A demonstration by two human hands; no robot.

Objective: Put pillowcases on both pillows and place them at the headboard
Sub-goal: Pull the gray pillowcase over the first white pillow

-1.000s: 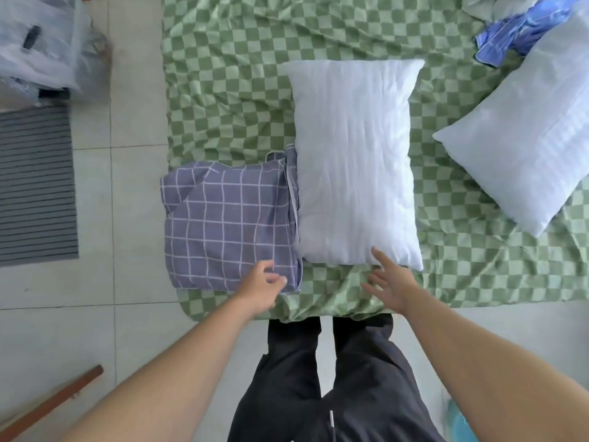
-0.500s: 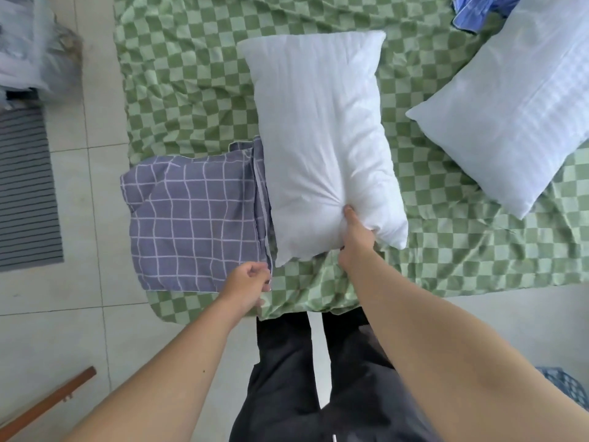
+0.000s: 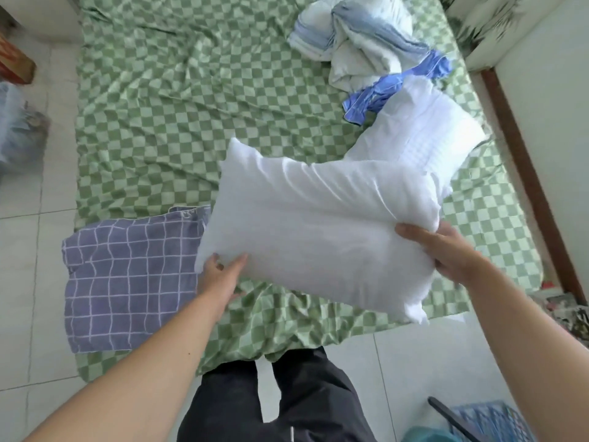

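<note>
- while both hands hold it above the green checked sheet (image 3: 178, 122), the bare white pillow (image 3: 318, 237) lies crosswise.
- left hand (image 3: 220, 275) cups its left end, fingers curled beneath.
- right hand (image 3: 443, 250) clasps its right end.
- purple grid pillowcase (image 3: 127, 282) lies flat at the bed's near left corner.
- second pillow (image 3: 427, 135) rests behind, beside blue cloth (image 3: 382, 90).

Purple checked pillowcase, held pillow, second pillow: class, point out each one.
purple checked pillowcase (image 3: 127, 282), head view, middle of its flat top.
held pillow (image 3: 318, 231), head view, centre of its face.
second pillow (image 3: 427, 132), head view, upper face.
</note>
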